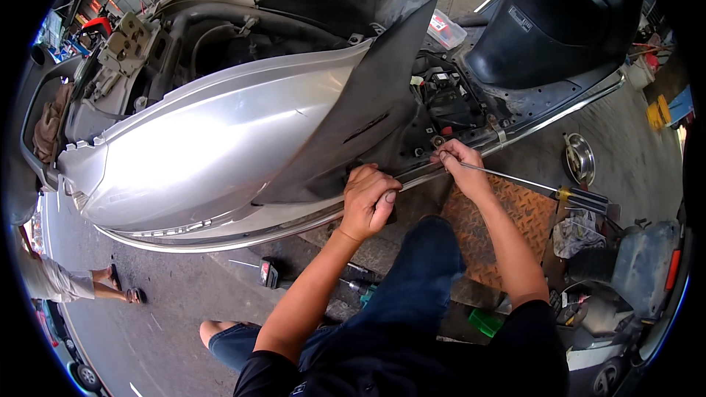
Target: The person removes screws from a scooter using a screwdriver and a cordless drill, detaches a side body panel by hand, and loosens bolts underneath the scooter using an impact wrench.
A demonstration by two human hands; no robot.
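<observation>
A scooter body stands in front of me, with its silver side panel [228, 125] running into a matte black panel [353, 125]. My left hand [368, 202] is curled over the lower edge of that black part, fingertips partly hidden. Farther right, my right hand [457, 163] pinches the long metal shaft of a screwdriver [515, 179] by its tip end. Its dark and yellow handle [588, 200] points away to the right. The pinching fingers are close to the exposed floorboard, beside the battery and wiring [445, 95].
The black front shield [551, 29] rises at the far right. A metal bowl [579, 159] sits on the ground beside a rusty plate [500, 224]. A cordless tool [271, 272] lies below the scooter. Someone in sandals [110, 283] stands at left.
</observation>
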